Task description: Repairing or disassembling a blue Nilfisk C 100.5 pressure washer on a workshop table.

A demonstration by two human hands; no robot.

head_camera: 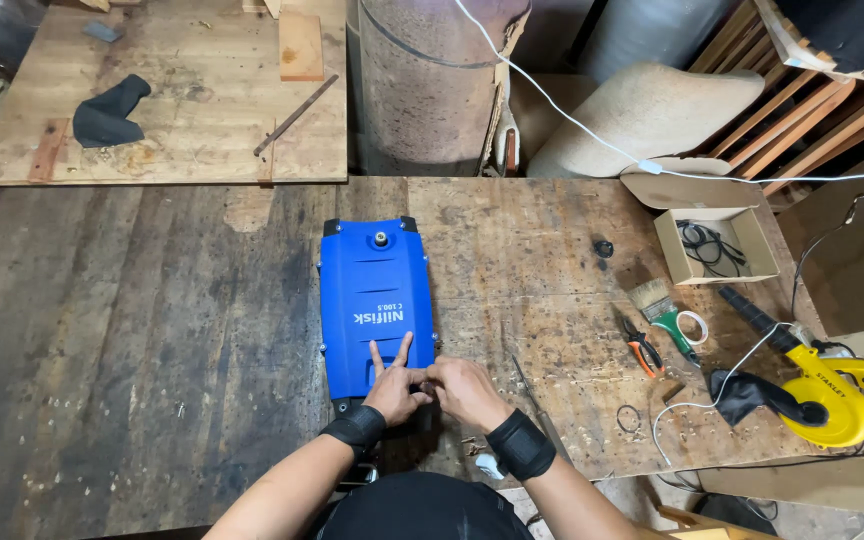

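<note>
The blue machine housing (pixel 377 305) lies flat on the worn wooden table (pixel 152 350), just ahead of both my hands. My left hand (pixel 393 388) rests on its near end, two fingers spread flat on the blue shell, gripping nothing. My right hand (pixel 464 390), fingers curled, meets the left at the housing's near right corner; whether it pinches anything I cannot tell. The housing's long axis runs away from me, its nozzle end pointing far.
</note>
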